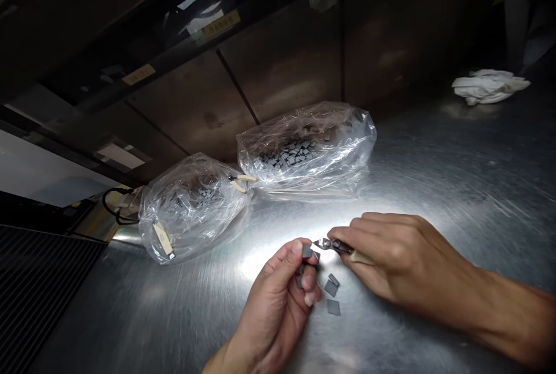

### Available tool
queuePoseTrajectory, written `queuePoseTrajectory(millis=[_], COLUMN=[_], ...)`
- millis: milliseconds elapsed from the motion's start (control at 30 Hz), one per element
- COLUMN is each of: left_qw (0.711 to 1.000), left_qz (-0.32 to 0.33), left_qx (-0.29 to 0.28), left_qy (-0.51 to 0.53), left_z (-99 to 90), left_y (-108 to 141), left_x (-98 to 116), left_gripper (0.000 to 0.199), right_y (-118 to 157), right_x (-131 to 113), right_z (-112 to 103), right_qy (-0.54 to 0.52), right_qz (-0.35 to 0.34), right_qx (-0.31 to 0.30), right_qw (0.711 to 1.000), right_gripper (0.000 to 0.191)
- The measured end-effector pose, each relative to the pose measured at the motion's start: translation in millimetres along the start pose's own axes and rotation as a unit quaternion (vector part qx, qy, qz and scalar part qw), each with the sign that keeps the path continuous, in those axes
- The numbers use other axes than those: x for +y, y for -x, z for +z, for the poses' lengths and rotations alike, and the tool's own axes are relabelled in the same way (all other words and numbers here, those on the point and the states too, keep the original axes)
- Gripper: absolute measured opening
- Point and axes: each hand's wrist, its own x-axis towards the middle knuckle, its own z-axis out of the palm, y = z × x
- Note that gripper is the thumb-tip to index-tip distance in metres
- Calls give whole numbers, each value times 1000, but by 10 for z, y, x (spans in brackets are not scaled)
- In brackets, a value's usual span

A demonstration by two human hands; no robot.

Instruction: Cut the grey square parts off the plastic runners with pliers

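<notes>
Between thumb and fingers, my left hand (278, 299) pinches a small grey square piece (307, 250), with more grey pieces partly hidden in the curled fingers below. My right hand (391, 252) is wrapped round a pair of nippers (336, 245) with pale handles. Their metal jaws point left and meet the edge of the held piece; whether they touch it I cannot tell. Just right of my left hand, a few loose grey squares (333, 307) lie flat on the metal table (174, 316).
Two clear plastic bags, a left one (195, 212) and a right one (304, 148), hold many grey pieces. A second pale-handled tool (243, 179) lies between them. A pale labelled strip (163, 239) rests on the left bag. A white cloth (490, 85) sits at the far right.
</notes>
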Motion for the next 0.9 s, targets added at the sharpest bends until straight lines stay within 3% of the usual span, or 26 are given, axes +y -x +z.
queuePoseTrajectory(millis=[100,200,300,500,633,733,800,900], left_qw=[999,997,998,999,999,1000,999,997], left_qz=[24,39,33,11,-2,-6,-10,-27], left_qx=[34,66,58,31,28,24,4,-55], left_qy=[13,17,7,16,22,-9,-36,-43], left_z=[-5,-11,-18,-35,-29,-7,7,11], left_y=[-40,-78,-100,-114,-109,-71,-30,27], left_x=[81,143,156,147,162,140,98,10], left_gripper=[7,13,14,15,22,27,25,21], right_y=[-23,-35,-38,-38,-58,-80,-84,-66], right_x=[30,31,13,-8,13,10,-8,-37], right_z=[-28,-33,-34,-27,-14,-21,-24,-6], right_qy=[-152,-206,-208,-181,-200,-257,-295,-323], right_qz=[65,48,35,30,31,67,99,117], right_qx=[-89,-174,-200,-230,-205,-119,-65,-35], right_qw=[982,962,957,956,958,957,948,938], right_gripper=[13,23,33,35,30,20,19,15])
